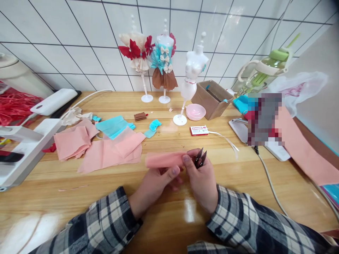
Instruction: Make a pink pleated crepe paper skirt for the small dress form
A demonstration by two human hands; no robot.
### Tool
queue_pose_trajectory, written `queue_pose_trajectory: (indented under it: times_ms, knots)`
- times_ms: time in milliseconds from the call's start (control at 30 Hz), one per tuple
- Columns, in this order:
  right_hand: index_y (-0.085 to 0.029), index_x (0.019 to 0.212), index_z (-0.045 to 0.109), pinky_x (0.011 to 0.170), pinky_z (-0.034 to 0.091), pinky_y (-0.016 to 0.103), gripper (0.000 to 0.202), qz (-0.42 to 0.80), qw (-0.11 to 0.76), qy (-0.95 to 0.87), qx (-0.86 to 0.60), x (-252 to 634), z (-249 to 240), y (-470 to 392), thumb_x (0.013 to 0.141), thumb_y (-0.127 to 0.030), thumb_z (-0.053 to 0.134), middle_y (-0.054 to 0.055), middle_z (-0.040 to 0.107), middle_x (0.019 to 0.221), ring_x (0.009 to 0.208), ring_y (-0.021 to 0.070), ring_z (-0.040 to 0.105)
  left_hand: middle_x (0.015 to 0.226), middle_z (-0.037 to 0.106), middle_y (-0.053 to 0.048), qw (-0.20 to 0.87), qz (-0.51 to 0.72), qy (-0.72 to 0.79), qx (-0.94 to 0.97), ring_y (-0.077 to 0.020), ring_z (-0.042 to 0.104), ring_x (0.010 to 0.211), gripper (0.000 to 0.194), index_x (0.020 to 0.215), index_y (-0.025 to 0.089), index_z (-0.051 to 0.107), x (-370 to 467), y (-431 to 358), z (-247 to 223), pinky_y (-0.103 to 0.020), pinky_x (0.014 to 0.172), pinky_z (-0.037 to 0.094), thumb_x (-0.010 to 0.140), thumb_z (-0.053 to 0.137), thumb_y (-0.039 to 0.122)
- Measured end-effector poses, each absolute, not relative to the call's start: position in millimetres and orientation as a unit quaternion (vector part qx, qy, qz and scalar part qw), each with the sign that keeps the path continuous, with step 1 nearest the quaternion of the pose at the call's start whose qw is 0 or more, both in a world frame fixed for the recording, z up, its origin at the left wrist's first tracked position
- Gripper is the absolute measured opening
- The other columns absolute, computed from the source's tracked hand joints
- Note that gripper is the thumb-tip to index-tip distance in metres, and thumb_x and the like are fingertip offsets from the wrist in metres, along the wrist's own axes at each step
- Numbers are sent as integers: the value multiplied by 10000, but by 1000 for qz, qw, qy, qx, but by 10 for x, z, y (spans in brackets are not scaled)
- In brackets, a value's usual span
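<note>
A folded strip of pink crepe paper [164, 159] is held level above the table between my two hands. My right hand [202, 180] pinches its right end between thumb and fingers. Tucked in that same hand are small thread snips [200, 158], their dark blades pointing up and away from me. My left hand [159, 181] supports the strip from below, thumb along its lower edge; some of its fingers are hidden behind the paper. Left of the strip lie loose pink sheets [111, 153] and a blue sheet [112, 127].
Behind stand a bare white mannequin [194, 67] and two dressed ones, one in cream and red [138, 53], one in blue and brown [164, 60]. Nearby are a pink bowl [196, 111], a cardboard box [214, 100] and a small red-white box [199, 130]. A cable [270, 180] runs along the right.
</note>
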State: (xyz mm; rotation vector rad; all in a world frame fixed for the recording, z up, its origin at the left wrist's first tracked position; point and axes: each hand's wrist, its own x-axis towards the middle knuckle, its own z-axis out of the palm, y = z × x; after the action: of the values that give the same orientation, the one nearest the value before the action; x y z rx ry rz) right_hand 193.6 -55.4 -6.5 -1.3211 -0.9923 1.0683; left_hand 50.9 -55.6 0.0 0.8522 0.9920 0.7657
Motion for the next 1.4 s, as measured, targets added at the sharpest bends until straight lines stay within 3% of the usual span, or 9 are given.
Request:
queue_pose_trajectory:
  times_ms: [67,200,400,500,633,767,900,1100,1400]
  knots:
    - [-206,809,546,508,451,246,210,451,546,-436,-554,1900,-41,-574,824,-386,655,-31,561,619,529,117,510,701,668,-48,672,359,467,450,-164,604,602,523,949,149,708,514,-526,12,-269,523,490,790,594,635]
    - [-203,800,552,500,442,238,190,434,546,-440,-565,1876,-23,-578,825,-364,649,-41,543,599,514,110,485,656,670,-35,588,342,517,519,-184,611,649,368,695,173,699,491,-500,85,-294,629,507,772,659,531]
    - [-192,765,536,520,428,228,235,456,554,-438,-541,1869,-17,-594,834,-387,648,-36,528,608,544,103,479,645,649,-26,583,387,507,504,-157,587,649,334,664,153,682,483,-519,61,-264,647,482,819,649,447]
    - [-192,891,548,467,355,201,294,501,525,-459,-513,1923,-24,-590,831,-462,647,-45,486,666,526,79,397,635,660,-27,610,437,472,462,-152,591,627,318,694,147,696,432,-493,-51,-253,614,480,805,685,445]
    - [-217,996,503,371,256,188,468,631,412,-476,-454,2012,-72,-565,949,-629,285,-52,398,684,444,63,292,658,675,-18,633,480,459,398,-139,604,620,280,710,161,706,356,-446,-145,-242,615,495,829,678,413]
    - [-209,874,500,385,359,195,472,590,324,-577,-463,2050,-108,-544,970,-605,262,-37,455,658,443,77,435,677,667,-6,645,476,444,400,-133,607,633,256,714,173,706,331,-439,-134,-238,632,500,851,661,384]
    - [-211,853,461,465,434,210,440,581,305,-613,-440,2052,-71,-549,995,-561,235,-27,547,607,469,97,514,652,653,-6,632,458,449,435,-141,603,641,293,684,173,694,331,-461,-117,-247,643,495,854,649,408]
    - [-225,922,419,465,386,200,353,533,307,-658,-435,1992,-52,-591,1018,-505,227,-35,590,613,443,90,500,661,681,-37,565,467,550,399,-172,613,645,337,674,152,704,367,-482,-146,-288,655,498,763,716,477]
    - [-239,917,421,503,397,236,310,496,329,-665,-452,1922,-63,-620,1028,-459,233,-15,621,667,468,116,514,645,689,-27,546,463,576,394,-192,621,651,313,655,174,709,444,-520,-51,-290,627,493,736,729,476]
